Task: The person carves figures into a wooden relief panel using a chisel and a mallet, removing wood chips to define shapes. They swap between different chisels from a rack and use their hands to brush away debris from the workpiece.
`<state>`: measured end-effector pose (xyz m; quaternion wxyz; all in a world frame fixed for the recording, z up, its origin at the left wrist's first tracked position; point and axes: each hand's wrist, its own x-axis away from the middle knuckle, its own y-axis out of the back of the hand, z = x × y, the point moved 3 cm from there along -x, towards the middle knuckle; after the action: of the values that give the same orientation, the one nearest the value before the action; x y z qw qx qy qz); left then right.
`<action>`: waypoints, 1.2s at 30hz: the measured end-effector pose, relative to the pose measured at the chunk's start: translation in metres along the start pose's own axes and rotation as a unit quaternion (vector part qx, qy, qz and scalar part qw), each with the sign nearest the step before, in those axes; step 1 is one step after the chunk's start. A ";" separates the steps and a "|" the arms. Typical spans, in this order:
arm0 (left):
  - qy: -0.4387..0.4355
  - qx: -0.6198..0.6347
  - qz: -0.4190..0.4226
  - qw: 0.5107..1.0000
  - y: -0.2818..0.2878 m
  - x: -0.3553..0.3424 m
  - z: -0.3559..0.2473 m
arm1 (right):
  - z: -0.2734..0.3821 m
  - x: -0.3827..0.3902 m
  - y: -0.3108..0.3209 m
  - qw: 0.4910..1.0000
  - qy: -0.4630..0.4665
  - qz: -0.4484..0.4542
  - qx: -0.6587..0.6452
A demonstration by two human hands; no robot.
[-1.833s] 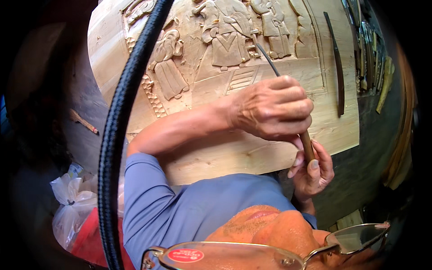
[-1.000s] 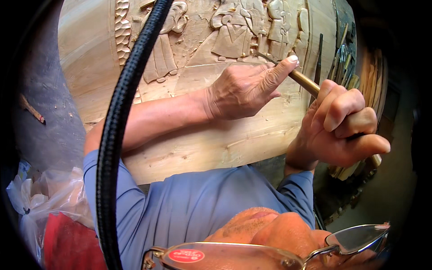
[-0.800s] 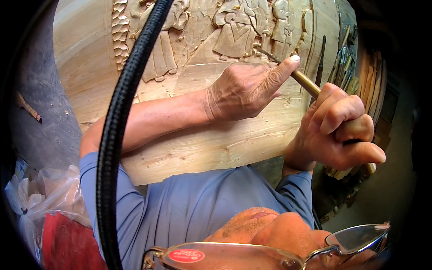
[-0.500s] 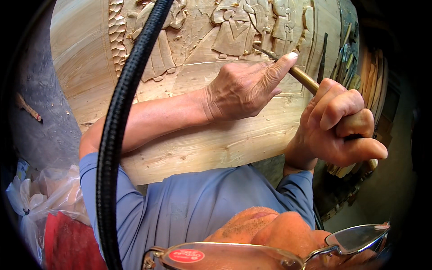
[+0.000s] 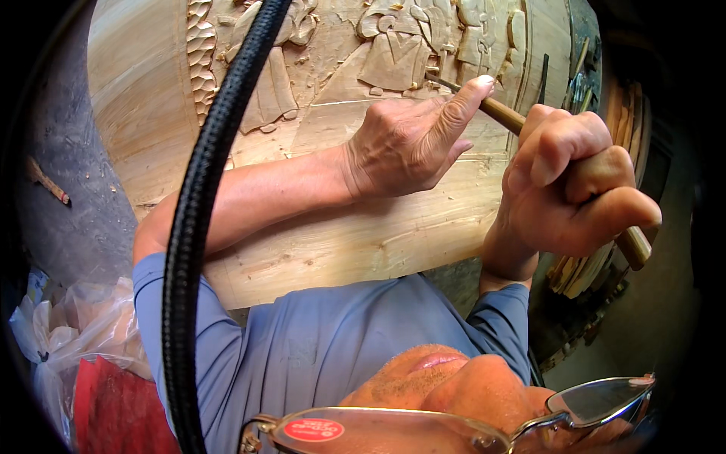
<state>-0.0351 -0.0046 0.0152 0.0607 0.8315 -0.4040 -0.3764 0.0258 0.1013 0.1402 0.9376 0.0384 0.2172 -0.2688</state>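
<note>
A long chisel with a round wooden handle (image 5: 501, 114) slants across the carved wooden panel (image 5: 363, 242), its thin blade touching the relief beside a robed figure (image 5: 389, 57). My left hand (image 5: 408, 144) lies over the panel, fingers curled under and thumb raised against the chisel near the top of its handle. My right hand (image 5: 567, 181) is closed round the lower handle, whose butt sticks out below the fingers at the right. My left forearm rests along the panel's plain lower part.
A black braided tube (image 5: 189, 227) crosses the view at left. Narrow tools (image 5: 581, 79) and stacked wooden strips (image 5: 626, 132) lie at the right. A short stick (image 5: 47, 181) is on the grey surface at left, with plastic bags (image 5: 79, 318) and a red item (image 5: 113, 401) below.
Since the earliest frame my right hand has risen and turned, and my left has shifted up along the chisel. Over the last half second both hands moved slightly upward, exposing more of the handle's butt.
</note>
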 end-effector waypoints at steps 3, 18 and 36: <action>0.004 0.005 -0.004 1.000 -0.001 0.000 0.000 | 0.003 -0.003 -0.004 0.999 -0.026 -0.011 0.015; -0.005 0.009 -0.046 0.999 0.008 -0.007 0.008 | -0.014 -0.036 -0.015 0.853 0.200 -0.053 0.480; -0.045 0.072 0.037 0.996 -0.005 0.002 -0.003 | 0.011 0.027 0.021 0.992 0.056 -0.097 -0.056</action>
<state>-0.0296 -0.0030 0.0143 -0.0040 0.8008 -0.4626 -0.3805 0.0615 0.1043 0.1379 0.8941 -0.0206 0.2871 -0.3430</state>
